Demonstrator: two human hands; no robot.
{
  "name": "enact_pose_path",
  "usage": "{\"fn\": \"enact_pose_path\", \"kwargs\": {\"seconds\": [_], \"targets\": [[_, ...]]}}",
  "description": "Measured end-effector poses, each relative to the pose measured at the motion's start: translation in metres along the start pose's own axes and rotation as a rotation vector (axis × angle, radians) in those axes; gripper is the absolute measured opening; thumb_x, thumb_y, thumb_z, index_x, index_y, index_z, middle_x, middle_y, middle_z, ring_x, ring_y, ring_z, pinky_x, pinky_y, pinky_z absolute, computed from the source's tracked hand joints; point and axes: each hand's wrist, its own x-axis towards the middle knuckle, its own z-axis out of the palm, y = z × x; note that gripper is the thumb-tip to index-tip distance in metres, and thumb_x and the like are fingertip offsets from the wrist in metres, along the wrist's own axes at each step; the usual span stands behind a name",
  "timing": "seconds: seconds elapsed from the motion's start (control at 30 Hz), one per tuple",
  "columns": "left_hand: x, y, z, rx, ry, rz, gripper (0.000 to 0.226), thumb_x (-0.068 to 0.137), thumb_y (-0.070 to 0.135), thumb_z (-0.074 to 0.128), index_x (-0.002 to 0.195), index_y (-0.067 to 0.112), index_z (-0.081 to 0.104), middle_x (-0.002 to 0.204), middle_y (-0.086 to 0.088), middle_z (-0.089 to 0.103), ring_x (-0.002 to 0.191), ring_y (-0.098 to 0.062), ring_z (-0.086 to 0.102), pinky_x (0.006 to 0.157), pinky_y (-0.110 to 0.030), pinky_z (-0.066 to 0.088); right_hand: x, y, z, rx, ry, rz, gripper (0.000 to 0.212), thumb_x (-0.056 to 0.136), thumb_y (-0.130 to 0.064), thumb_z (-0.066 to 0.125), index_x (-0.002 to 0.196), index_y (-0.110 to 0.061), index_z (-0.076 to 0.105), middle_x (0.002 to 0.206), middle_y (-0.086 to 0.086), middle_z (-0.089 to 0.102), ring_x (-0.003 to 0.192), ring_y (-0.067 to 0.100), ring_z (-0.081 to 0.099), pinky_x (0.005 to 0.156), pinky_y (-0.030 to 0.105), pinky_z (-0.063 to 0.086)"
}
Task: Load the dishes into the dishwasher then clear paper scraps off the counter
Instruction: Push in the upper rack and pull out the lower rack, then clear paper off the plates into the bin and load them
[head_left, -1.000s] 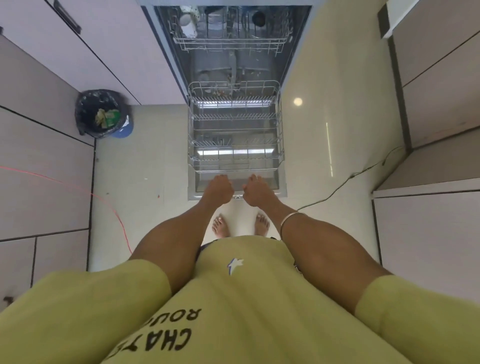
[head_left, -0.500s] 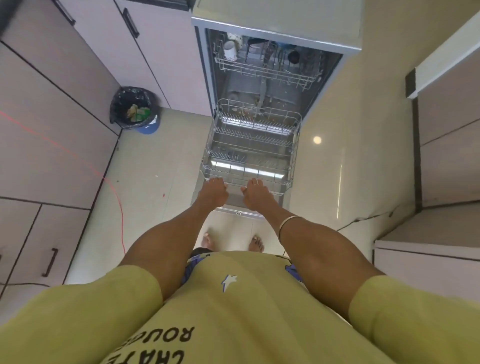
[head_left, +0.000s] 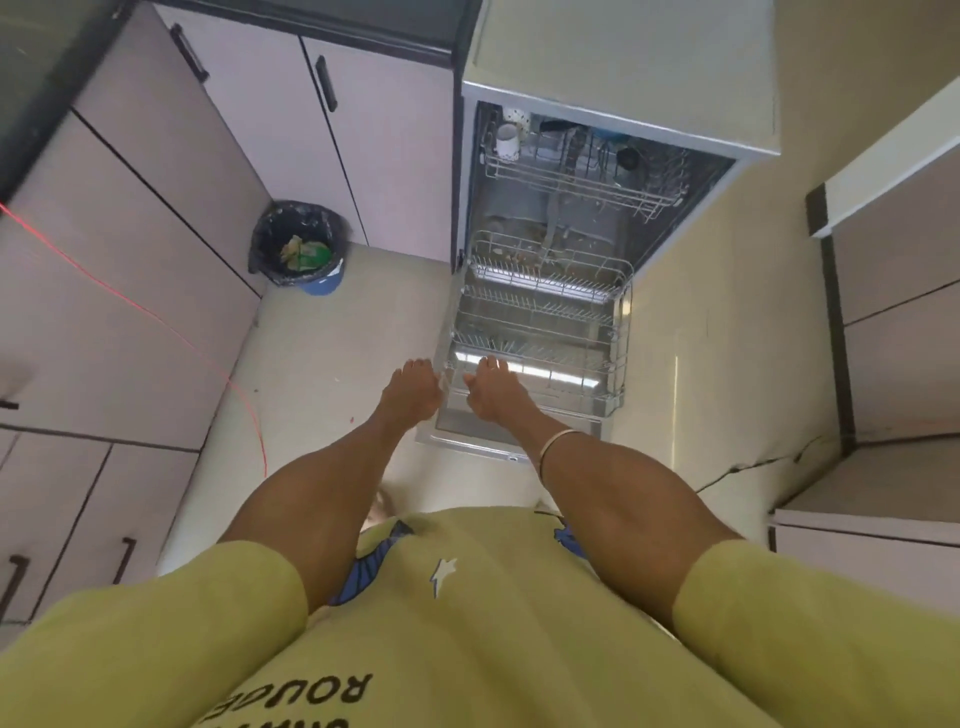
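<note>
Both hands reach toward the dishwasher's (head_left: 618, 73) pulled-out lower rack (head_left: 540, 332): right hand (head_left: 491, 387) loosely open at its front edge, left hand (head_left: 410, 389) open and empty beside it.

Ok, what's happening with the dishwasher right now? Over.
Left hand and right hand at the front of the pulled-out lower wire rack. Rack looks empty. White mug in the upper rack. Nothing blocking.

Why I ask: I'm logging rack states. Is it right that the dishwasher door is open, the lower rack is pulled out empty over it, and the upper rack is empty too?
Not quite. The head view shows the upper rack is not empty: it holds a white cup and some dark items. The rest stands: the dishwasher door is open and the lower rack is pulled out empty over it.
</note>
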Motion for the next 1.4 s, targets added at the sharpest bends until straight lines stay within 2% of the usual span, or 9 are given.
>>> {"fn": "enact_pose_path", "kwargs": {"seconds": [0.23, 0.37, 0.47, 0.53, 0.73, 0.83, 1.07, 1.23, 1.4], "targets": [[-0.003, -0.103, -0.047, 0.056, 0.046, 0.081, 0.033, 0.097, 0.010, 0.037, 0.120, -0.005, 0.056, 0.126, -0.025, 0.052, 0.116, -0.039, 0.048, 0.093, -0.044, 0.040, 0.051, -0.094, -0.013, 0.066, 0.019, 0.067, 0.047, 0.100, -0.025, 0.033, 0.138, 0.000, 0.044, 0.141, 0.026, 0.041, 0.133, 0.040, 0.033, 0.108, 0.050, 0.035], [0.008, -0.149, -0.072, -0.014, 0.091, 0.096, 0.069, 0.084, 0.029, 0.009, 0.112, -0.009, 0.059, 0.122, -0.029, 0.053, 0.112, -0.043, 0.051, 0.091, -0.050, 0.043, 0.067, -0.128, -0.029, 0.055, 0.003, 0.105, 0.051, 0.099, -0.029, 0.028, 0.137, 0.002, 0.045, 0.144, 0.022, 0.039, 0.135, 0.039, 0.031, 0.112, 0.049, 0.031], [0.022, -0.166, -0.097, 0.031, 0.078, 0.060, 0.040, 0.098, 0.014, 0.030, 0.121, -0.007, 0.054, 0.129, -0.025, 0.050, 0.121, -0.041, 0.047, 0.100, -0.048, 0.040, 0.084, -0.140, -0.039, 0.098, 0.025, 0.115, 0.065, 0.093, -0.035, 0.013, 0.137, 0.002, 0.044, 0.143, 0.024, 0.040, 0.135, 0.038, 0.030, 0.111, 0.047, 0.030], [0.037, -0.176, -0.108, 0.025, 0.093, 0.071, 0.031, 0.097, 0.006, 0.038, 0.119, -0.008, 0.054, 0.126, -0.026, 0.051, 0.117, -0.040, 0.047, 0.098, -0.047, 0.040, 0.096, -0.143, -0.046, 0.128, 0.031, 0.127, 0.052, 0.099, -0.029, 0.025, 0.138, 0.001, 0.044, 0.144, 0.024, 0.037, 0.136, 0.040, 0.028, 0.109, 0.049, 0.031], [0.078, -0.200, -0.134, 0.105, 0.069, 0.088, 0.029, 0.096, 0.005, 0.037, 0.116, -0.007, 0.055, 0.122, -0.024, 0.050, 0.113, -0.038, 0.048, 0.091, -0.045, 0.039, 0.131, -0.151, -0.073, 0.127, 0.036, 0.155, 0.056, 0.105, -0.031, 0.025, 0.146, 0.007, 0.029, 0.153, 0.025, 0.028, 0.145, 0.040, 0.019, 0.116, 0.051, 0.026], [0.101, -0.210, -0.154, 0.074, 0.084, 0.091, 0.029, 0.095, 0.002, 0.040, 0.118, -0.008, 0.054, 0.122, -0.026, 0.051, 0.115, -0.041, 0.048, 0.092, -0.047, 0.040, 0.165, -0.155, -0.091, 0.098, 0.047, 0.133, 0.053, 0.103, -0.030, 0.029, 0.143, 0.003, 0.038, 0.150, 0.023, 0.033, 0.141, 0.040, 0.025, 0.113, 0.051, 0.030], [0.172, -0.235, -0.218, 0.222, 0.110, 0.049, 0.039, 0.097, 0.009, 0.038, 0.132, 0.000, 0.052, 0.140, -0.023, 0.044, 0.132, -0.039, 0.038, 0.111, -0.048, 0.032, 0.253, -0.167, -0.168, -0.004, 0.096, 0.068, 0.050, 0.098, -0.028, 0.033, 0.138, 0.000, 0.045, 0.141, 0.023, 0.040, 0.133, 0.038, 0.033, 0.104, 0.049, 0.037], [0.217, -0.249, -0.266, 0.181, 0.189, -0.003, 0.038, 0.099, 0.012, 0.039, 0.132, -0.002, 0.050, 0.139, -0.022, 0.046, 0.129, -0.039, 0.041, 0.107, -0.048, 0.034, 0.299, -0.168, -0.226, 0.020, 0.135, 0.068, 0.073, 0.090, -0.037, 0.008, 0.141, 0.005, 0.038, 0.145, 0.027, 0.034, 0.135, 0.040, 0.030, 0.104, 0.053, 0.035], [0.259, -0.267, -0.312, 0.093, 0.302, 0.021, 0.027, 0.095, 0.005, 0.038, 0.113, -0.002, 0.058, 0.122, -0.021, 0.053, 0.115, -0.037, 0.047, 0.098, -0.043, 0.037, 0.337, -0.177, -0.285, 0.047, 0.238, 0.044, 0.047, 0.100, -0.026, 0.035, 0.135, 0.005, 0.042, 0.135, 0.023, 0.043, 0.124, 0.038, 0.040, 0.098, 0.047, 0.040]]}}
